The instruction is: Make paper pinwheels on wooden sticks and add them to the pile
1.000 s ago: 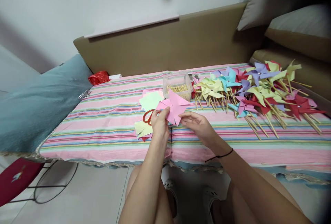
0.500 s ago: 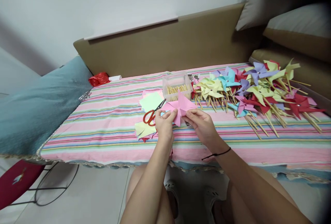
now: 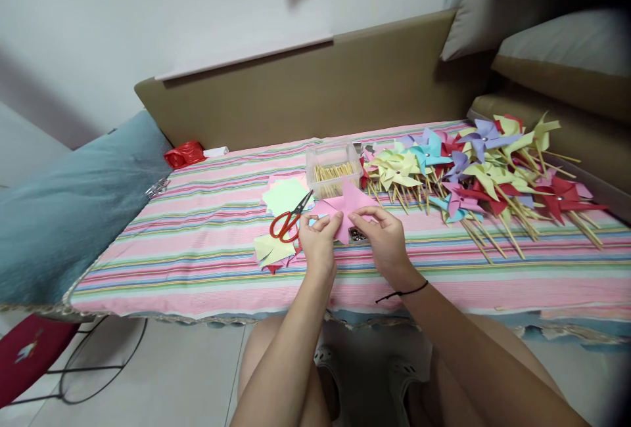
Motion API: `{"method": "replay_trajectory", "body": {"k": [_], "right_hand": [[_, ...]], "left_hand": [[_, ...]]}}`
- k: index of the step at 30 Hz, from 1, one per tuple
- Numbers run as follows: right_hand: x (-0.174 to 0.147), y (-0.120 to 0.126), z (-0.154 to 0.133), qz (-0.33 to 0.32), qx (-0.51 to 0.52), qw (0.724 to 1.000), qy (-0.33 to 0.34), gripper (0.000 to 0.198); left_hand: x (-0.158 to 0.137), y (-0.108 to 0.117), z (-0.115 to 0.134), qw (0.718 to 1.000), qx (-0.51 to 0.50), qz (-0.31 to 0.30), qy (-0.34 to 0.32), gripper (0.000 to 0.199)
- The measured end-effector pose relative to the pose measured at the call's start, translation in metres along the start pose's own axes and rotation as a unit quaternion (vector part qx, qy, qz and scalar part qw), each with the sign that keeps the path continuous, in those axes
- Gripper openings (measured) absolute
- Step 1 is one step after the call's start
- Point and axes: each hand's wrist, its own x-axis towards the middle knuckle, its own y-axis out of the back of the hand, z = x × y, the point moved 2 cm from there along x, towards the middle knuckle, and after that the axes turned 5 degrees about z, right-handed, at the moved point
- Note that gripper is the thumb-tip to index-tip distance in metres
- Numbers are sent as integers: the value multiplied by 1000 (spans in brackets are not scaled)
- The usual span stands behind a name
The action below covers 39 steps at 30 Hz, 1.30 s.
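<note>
A pink paper pinwheel (image 3: 349,197), its blades folded in toward the middle, is held up between both hands. My left hand (image 3: 319,238) pinches it from the left, thumb near the centre. From the right, my right hand (image 3: 384,236) grips it with thumb and fingertips; a black cord circles that wrist. No stick shows on this pinwheel. Just left of my left hand lie red-handled scissors (image 3: 286,224). Beneath them are a pale green paper stack (image 3: 286,197) and cut yellow paper (image 3: 270,249). Small metal pieces (image 3: 357,234) show partly behind the pinwheel.
A clear plastic box (image 3: 331,171) of short wooden sticks stands behind my hands. Many finished pinwheels (image 3: 488,171) on sticks are heaped at the right on the striped cloth (image 3: 197,269). A red plastic bundle (image 3: 185,154) lies far left, by a blue-covered cushion (image 3: 83,210).
My right hand's thumb and fingers have shifted inward toward the pinwheel's centre, and both hands are now closer together. The whole view has moved slightly.
</note>
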Motion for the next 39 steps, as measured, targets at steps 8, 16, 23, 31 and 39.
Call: {"method": "replay_trajectory", "body": {"k": [8,16,23,31,39], "right_hand": [[2,-1,-2,27,53,997,43,49],[4,0,-2,33,32,998,46,70],[4,0,-1,15,4,998,61,70],[2,4,-11,-2,-26,999,30,54],[22,38,-36,-184,-70,980,-13,31]], "left_hand": [[-1,-1,-1,1000,-8,-12,9,56],[-2,-1,-1,1000,0,-15,13,60],[-1,0,-1,1000,6,-8,8,59],[5,3,3,999,13,5,31,61],[12,13,14,988,59,-66,129,67]]}}
